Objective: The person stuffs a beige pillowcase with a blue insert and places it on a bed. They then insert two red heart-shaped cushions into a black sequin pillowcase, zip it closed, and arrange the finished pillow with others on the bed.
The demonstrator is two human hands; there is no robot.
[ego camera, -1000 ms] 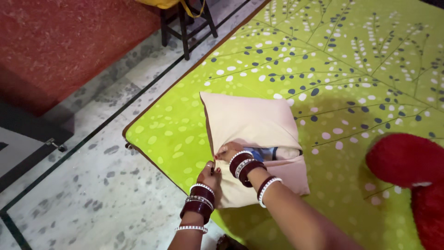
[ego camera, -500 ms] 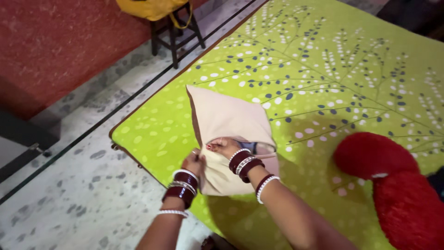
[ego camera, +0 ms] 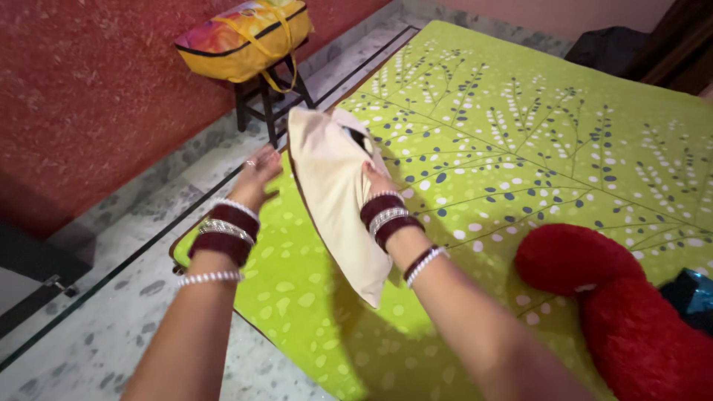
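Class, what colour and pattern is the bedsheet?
Lime green bedsheet with dark branches and white dots; head view.

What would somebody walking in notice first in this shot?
First, the cream pillow cover held up on edge between the left hand and right hand, above the near corner of the bright green leaf-patterned bedspread. Next, the red plush cushion lying on the spread at lower right. Then the yellow zip bag sitting on a dark stool by the red wall, upper left.
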